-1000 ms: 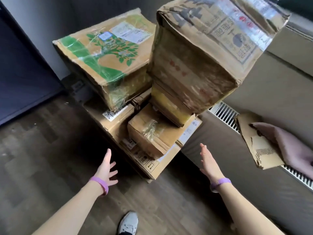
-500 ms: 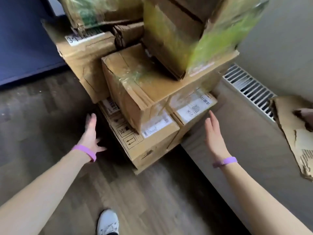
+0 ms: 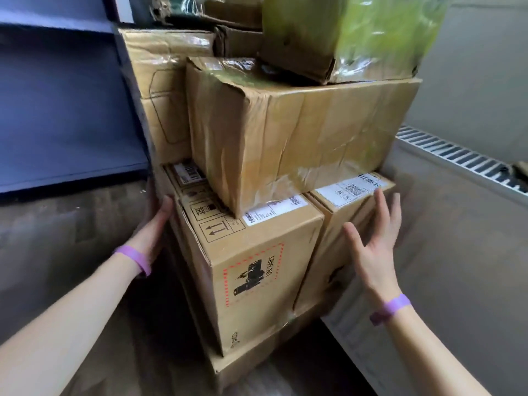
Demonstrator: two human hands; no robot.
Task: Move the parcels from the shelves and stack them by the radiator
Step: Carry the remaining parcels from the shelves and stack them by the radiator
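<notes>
"Parcels [image 3: 285, 167]: where do they stand?" asks the trainee.

"They are stacked in the corner, just beside the radiator [image 3: 457, 158] on the right, with a dark blue panel [image 3: 65, 110] on the left. A printed carton [image 3: 251, 281] and a labelled carton [image 3: 328, 247] stand side by side on a flat base carton [image 3: 243, 364]. A crumpled carton [image 3: 314, 124] rests across both, and a green-wrapped parcel [image 3: 357, 32] sits on top, apparently tilted."

"Hand state?"

"The left hand [image 3: 155, 224] lies flat against the printed carton's left face, with its fingertips hidden behind the edge. The right hand [image 3: 374, 241] is spread with its fingers straight and its palm toward the labelled carton's right face. Contact cannot be confirmed."

"Step in hand?"

"The person is probably squaring the lower tier. Procedure: the person should set both palms flat and low on the outer faces. They should then press inward with equal force, so the two cartons close up without turning. Pressure should build slowly. Caution: the crumpled carton looks soft, and the load above it seems to lean. A sharp shove below could shift it. The person should watch the top parcel while pressing and stop if it rocks."
</notes>
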